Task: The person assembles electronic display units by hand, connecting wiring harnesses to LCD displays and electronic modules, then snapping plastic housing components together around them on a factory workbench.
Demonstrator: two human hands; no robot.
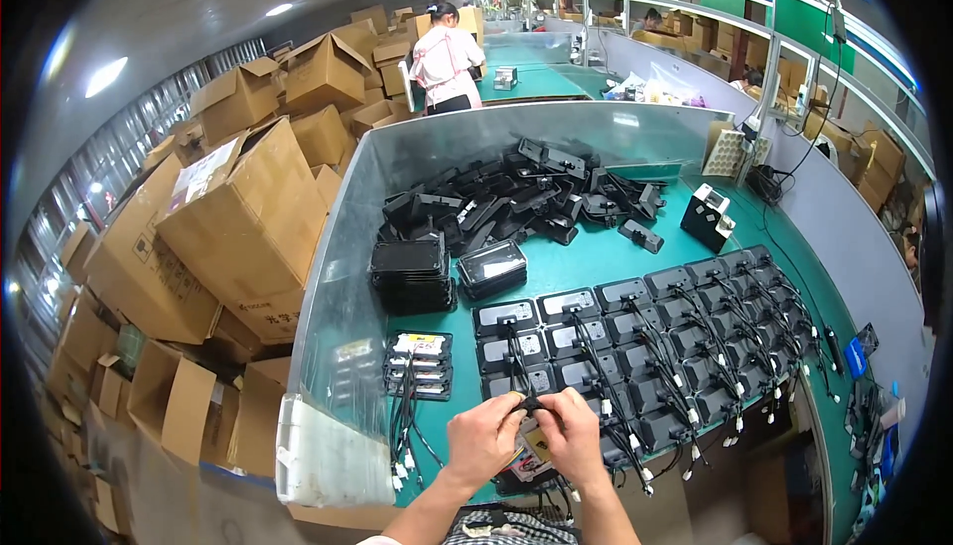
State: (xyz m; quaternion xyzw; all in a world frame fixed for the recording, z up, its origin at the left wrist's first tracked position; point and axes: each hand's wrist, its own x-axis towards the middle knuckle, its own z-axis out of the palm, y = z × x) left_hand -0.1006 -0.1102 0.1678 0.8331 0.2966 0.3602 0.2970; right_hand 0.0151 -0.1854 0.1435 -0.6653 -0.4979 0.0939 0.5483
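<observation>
My left hand (486, 438) and my right hand (571, 434) meet at the near edge of the bench, thumbs and fingertips pinched on a small black cable piece (530, 404). Its exact shape is mostly hidden by my fingers. Below them, between my wrists, lies an opened unit with a yellowish and white inside (531, 454), partly covered by my hands. Just beyond are rows of flat black housings (625, 332), with black cables ending in white connectors (635, 440) draped over them. Left of my hands sits a smaller group of black units with white labels (419, 344), their cables trailing toward me.
Black plastic covers (516, 198) are heaped at the back of the green bench (586, 262), near stacked black panels (409, 272). A black-and-white device (707, 217) stands at right. A clear partition (347, 247) borders cardboard boxes (248, 217). A person (447, 59) stands farther off.
</observation>
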